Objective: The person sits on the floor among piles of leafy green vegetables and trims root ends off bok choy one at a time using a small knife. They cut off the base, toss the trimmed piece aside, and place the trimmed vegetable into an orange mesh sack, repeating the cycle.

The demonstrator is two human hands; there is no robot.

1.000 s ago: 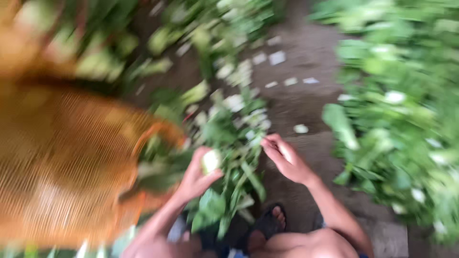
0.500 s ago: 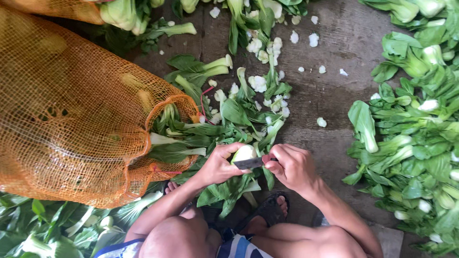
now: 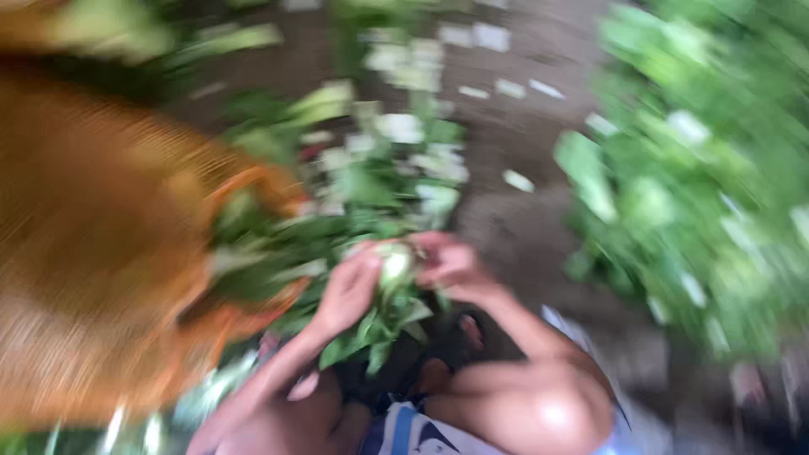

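- Between the hands – a leafy green vegetable with a pale stem end point(image 3: 392, 270).
- Left hand point(image 3: 350, 291) grasps it; right hand point(image 3: 451, 265) touches it, grip blurred, cannot tell.
- Orange mesh sack point(image 3: 101, 270) to the left.

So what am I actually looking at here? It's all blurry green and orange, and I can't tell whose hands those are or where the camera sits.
There is no machine here: the camera is worn on a person's head and looks down, so the hands are that person's own. It is blurred because the head was moving. The left hand and right hand meet around one leafy green vegetable with a pale stem end; its leaves hang towards the person's knees. Whether the right hand also holds a tool is too blurred to tell. To the left lies a large orange mesh sack, its mouth showing more greens. A loose pile of greens lies at right, and pale trimmings dot the dark ground.
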